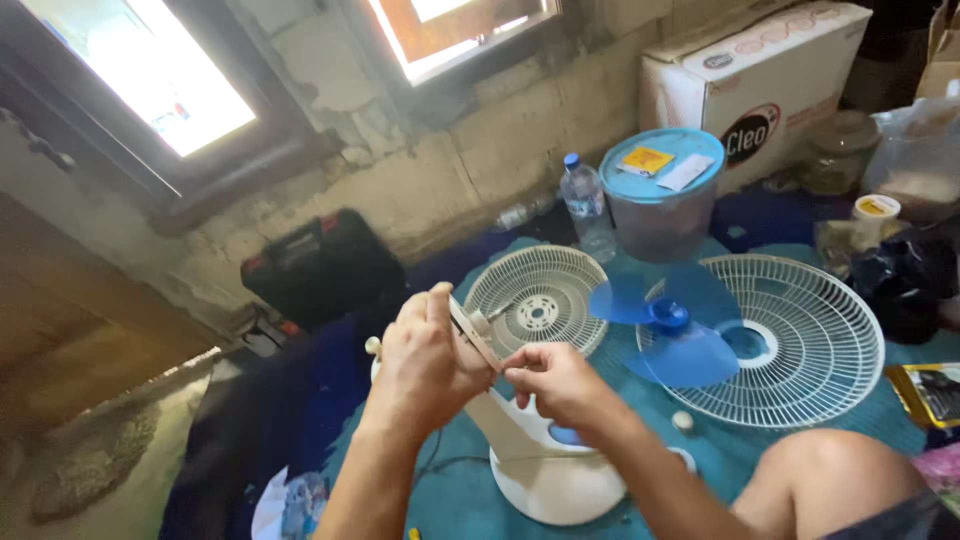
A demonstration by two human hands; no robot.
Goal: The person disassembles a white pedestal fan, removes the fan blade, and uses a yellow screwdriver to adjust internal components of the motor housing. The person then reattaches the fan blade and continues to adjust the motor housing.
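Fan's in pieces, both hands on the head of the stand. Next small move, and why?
Probably keep the left hand clamped on the cream part atop the fan stand while the right hand keeps working its pinch at that part's lower edge. Both grilles and the blue blade already lie off on the mat, so work centres on the head.
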